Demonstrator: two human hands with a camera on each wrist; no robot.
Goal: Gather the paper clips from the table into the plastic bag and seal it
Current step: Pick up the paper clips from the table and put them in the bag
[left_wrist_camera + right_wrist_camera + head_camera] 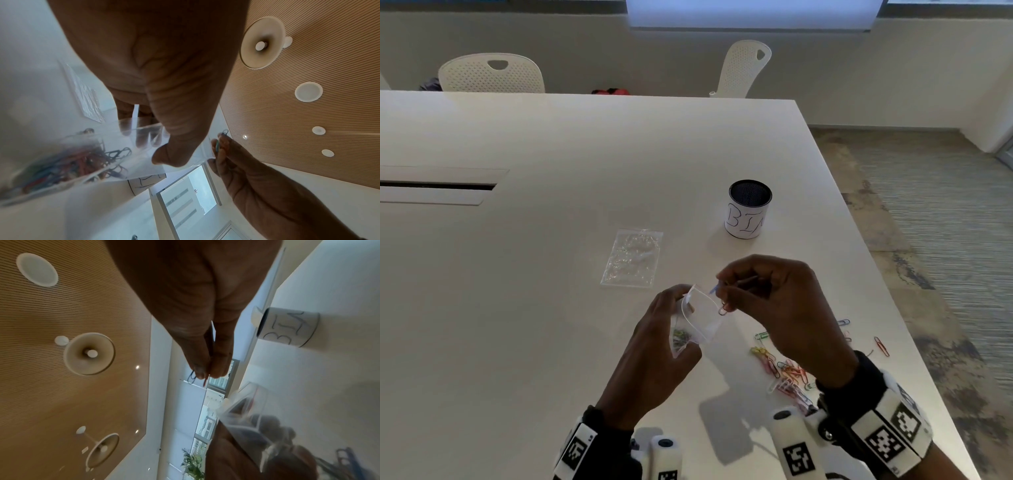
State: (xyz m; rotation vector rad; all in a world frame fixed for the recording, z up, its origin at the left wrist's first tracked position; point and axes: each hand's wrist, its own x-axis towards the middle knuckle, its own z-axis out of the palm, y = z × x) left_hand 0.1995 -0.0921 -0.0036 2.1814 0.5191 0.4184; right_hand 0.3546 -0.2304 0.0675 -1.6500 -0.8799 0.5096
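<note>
Though half-filled, clear plastic bag (697,322) gaping

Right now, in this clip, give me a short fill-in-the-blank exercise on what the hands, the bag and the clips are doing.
1. The left hand holds the small plastic bag with its mouth ____.
2. The right hand pinches a few paper clips just above the bag's ____.
3. A pile of loose clips lies on the table under the ____ forearm.
4. The cup beyond the hands bears the handwritten letters ____.

Missing words: open; mouth; right; BIN
</note>
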